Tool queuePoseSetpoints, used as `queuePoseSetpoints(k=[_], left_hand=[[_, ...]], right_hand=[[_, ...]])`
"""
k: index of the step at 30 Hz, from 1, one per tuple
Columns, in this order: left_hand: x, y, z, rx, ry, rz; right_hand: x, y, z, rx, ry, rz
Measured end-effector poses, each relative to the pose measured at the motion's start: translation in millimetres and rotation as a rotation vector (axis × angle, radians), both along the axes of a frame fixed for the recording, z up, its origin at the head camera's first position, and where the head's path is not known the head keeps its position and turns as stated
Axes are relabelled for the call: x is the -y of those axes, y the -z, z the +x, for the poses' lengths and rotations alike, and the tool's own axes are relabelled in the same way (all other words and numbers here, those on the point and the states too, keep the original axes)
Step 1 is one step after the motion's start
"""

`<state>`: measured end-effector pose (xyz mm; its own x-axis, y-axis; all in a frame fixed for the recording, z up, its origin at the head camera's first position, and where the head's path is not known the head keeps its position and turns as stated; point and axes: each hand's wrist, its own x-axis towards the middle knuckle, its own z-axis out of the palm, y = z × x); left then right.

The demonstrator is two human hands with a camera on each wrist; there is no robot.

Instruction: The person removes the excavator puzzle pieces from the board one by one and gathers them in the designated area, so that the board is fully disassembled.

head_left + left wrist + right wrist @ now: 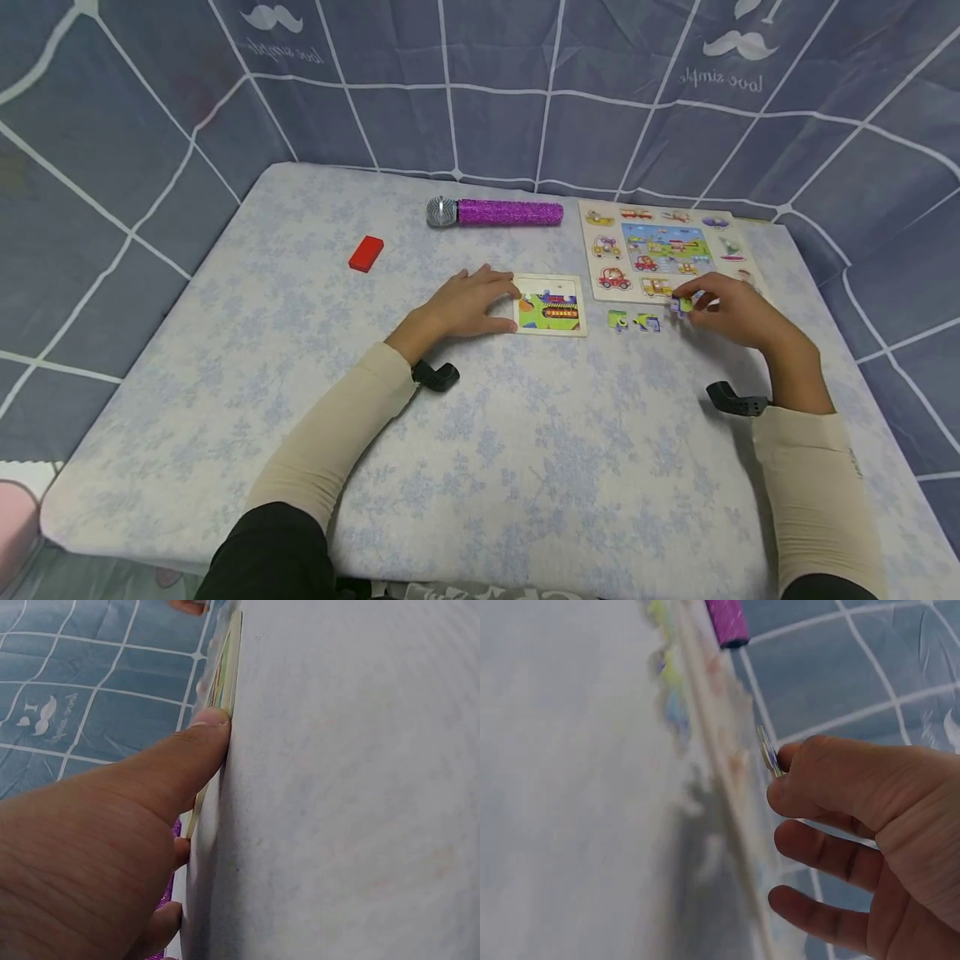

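Observation:
Resting at the left edge of a small wooden jigsaw puzzle tray (551,310), my left hand (468,304) touches its frame with thumb and fingertips. The tray lies flat and shows a partly filled tracked-vehicle picture. In the left wrist view, the straight thumb (180,761) meets the tray's edge. My right hand (731,310) pinches a small puzzle piece (681,306) between thumb and index finger, above the table. The right wrist view shows this piece (768,751) nearly edge-on, with the other fingers loosely bent. Two loose puzzle pieces, one green (617,320) and another (647,322), lie right of the tray.
A larger wooden vehicle puzzle board (600,293) lies behind the right hand. A purple glittery microphone (510,212) lies toward the table's back edge. To the left is a red block (366,253). Blue-grey curtain (495,125) surrounds the patterned tabletop (480,467).

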<state>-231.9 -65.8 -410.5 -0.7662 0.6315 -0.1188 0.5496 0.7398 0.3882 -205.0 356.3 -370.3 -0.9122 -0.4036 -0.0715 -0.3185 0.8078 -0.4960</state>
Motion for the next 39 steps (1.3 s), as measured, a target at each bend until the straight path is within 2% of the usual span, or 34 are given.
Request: queuePoseSetpoints(k=[5, 13, 25, 39], left_hand=[[-0.6, -1.0, 1.0, 0.004, -0.001, 0.001], [-0.3, 1.5, 1.6, -0.009, 0.001, 0.006], [1.0, 3.1, -0.8, -0.013, 0.014, 0.019], [0.0, 0.8, -0.4, -0.016, 0.007, 0.005]], right_hand=[[-19, 15.1, 12.4, -0.047, -0.022, -0.028], [-17, 29.0, 15.9, -0.09, -0.066, -0.063], [-10, 23.4, 16.5, -0.165, -0.078, 0.042], [-9, 21.4, 17.8, -0.104, -0.037, 0.043]])
